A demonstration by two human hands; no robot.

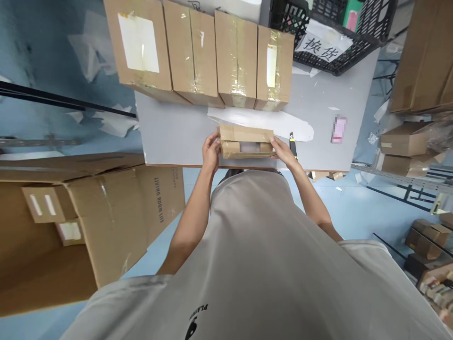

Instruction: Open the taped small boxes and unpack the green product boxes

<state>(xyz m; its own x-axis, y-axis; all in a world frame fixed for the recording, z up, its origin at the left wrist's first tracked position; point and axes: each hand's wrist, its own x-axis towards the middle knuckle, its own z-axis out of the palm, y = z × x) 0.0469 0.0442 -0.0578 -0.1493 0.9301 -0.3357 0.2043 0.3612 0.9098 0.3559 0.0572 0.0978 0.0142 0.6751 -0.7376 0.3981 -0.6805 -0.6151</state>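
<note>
At the front edge of the table, a small cardboard box (247, 133) sits between my two hands, with strips of tape on it. Its flaps leave a gap in the middle where a pale grey surface shows. My left hand (211, 152) grips the left end, fingers closed on the cardboard. At the opposite end, my right hand (284, 151) holds the right side between thumb and fingers. A black and yellow utility knife (292, 145) lies just beyond my right hand. Behind the box lies a sheet of white paper (264, 122).
Several taped cardboard boxes (236, 61) stand in a row along the back. A black plastic crate (332, 66) with a handwritten label is at the back right. A pink item (339, 129) lies on the right of the table (173, 137). A large open carton (109, 222) stands at lower left.
</note>
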